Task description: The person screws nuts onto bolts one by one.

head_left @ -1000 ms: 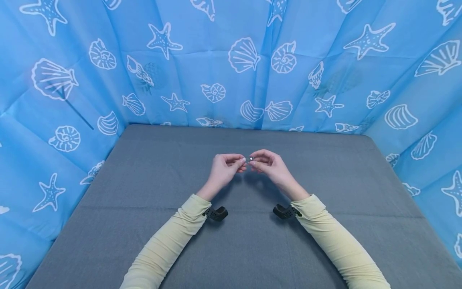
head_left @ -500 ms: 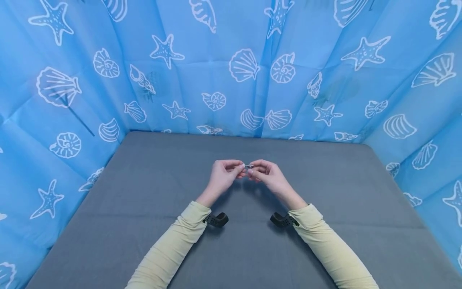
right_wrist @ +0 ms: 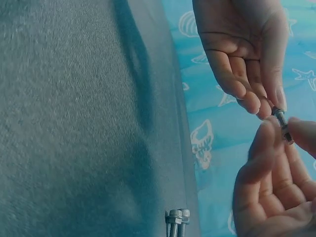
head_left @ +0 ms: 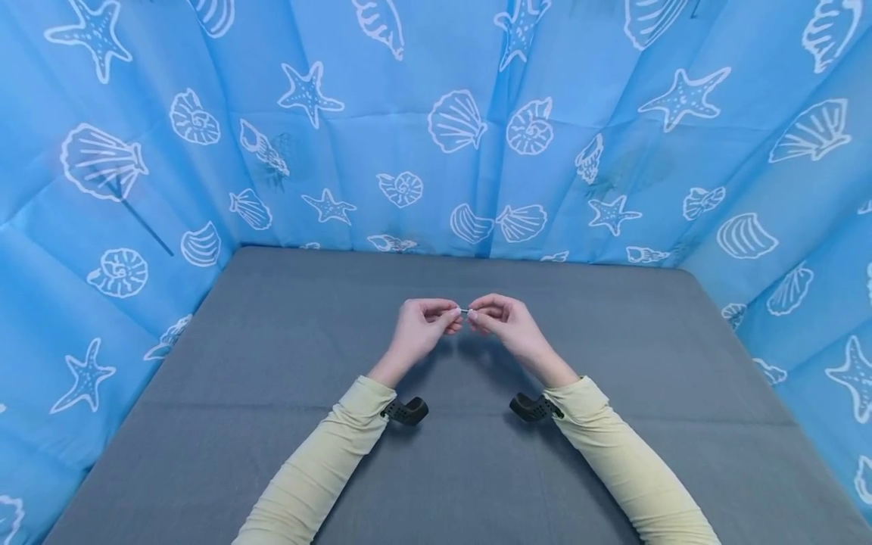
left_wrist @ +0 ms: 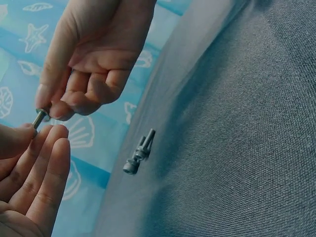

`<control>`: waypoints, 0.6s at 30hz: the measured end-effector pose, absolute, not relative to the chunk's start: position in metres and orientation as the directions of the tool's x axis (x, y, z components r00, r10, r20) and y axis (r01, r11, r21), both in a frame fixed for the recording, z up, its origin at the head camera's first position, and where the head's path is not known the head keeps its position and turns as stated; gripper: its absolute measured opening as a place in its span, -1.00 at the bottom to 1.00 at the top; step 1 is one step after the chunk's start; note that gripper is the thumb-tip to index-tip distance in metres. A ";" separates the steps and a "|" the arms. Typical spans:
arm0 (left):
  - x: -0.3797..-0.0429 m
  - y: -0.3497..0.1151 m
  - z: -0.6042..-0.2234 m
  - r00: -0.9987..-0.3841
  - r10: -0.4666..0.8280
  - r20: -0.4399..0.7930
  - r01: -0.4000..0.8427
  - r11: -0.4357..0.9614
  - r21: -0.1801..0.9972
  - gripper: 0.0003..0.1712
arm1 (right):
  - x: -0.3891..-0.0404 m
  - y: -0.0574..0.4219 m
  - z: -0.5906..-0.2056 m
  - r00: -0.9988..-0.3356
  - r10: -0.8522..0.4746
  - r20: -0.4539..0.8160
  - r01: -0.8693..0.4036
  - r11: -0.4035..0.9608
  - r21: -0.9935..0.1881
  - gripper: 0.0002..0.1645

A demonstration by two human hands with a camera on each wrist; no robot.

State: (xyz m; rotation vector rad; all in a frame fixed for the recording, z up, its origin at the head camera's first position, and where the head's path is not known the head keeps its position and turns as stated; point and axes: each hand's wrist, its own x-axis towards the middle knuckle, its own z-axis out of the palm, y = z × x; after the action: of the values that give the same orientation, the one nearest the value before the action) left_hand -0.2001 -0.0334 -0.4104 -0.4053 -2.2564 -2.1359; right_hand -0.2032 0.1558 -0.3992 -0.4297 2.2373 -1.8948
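Note:
A small metal bolt [head_left: 465,311] spans the short gap between my two hands, held above the table. My left hand [head_left: 418,329] pinches one end of it between thumb and forefinger. At the other end, the thumb and forefinger of my right hand [head_left: 507,325] pinch what looks like a nut [right_wrist: 286,134] threaded on the bolt. The left wrist view has the bolt [left_wrist: 37,120] slanting between the fingertips, a wider hex piece at the right hand's end. The fingertips partly cover both ends.
Spare bolts [left_wrist: 130,166] with hex pieces on them lie close together on the grey cloth-covered table [head_left: 470,469]; the head view does not show them. A blue curtain [head_left: 381,136] with shell prints hangs round the table's back and sides. Each wrist wears a black strap mount [head_left: 406,411].
Half a second ago the right thumb and forefinger were parted, with the nut showing between them; now they close on it. The left hand keeps its pinch. The head view has tilted slightly.

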 end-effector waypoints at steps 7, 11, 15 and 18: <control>-0.201 -0.033 -0.412 -0.967 0.181 0.181 0.190 0.034 0.981 -0.80 | -0.205 0.154 -0.398 -0.941 -0.337 0.016 -0.070 0.147 -0.987 -0.64; -0.202 -0.033 -0.412 -0.967 0.180 0.181 0.190 0.033 0.981 -0.77 | -0.205 0.155 -0.397 -0.938 -0.344 0.043 -0.095 0.136 -0.986 -0.67; -0.202 -0.032 -0.411 -0.967 0.168 0.189 0.199 0.046 0.979 -0.76 | -0.207 0.156 -0.396 -0.943 -0.333 0.017 -0.084 0.188 -0.978 -0.67; -0.201 -0.032 -0.411 -0.970 0.159 0.183 0.192 0.042 0.981 -0.77 | -0.208 0.157 -0.397 -0.939 -0.343 0.028 -0.097 0.184 -0.978 -0.67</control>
State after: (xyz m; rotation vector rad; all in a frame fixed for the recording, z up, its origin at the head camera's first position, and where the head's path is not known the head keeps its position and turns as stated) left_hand -0.2014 -0.0319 -0.4106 -0.3783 -2.2502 -2.1236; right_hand -0.2083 0.1568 -0.3969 -0.4257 2.2573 -1.8410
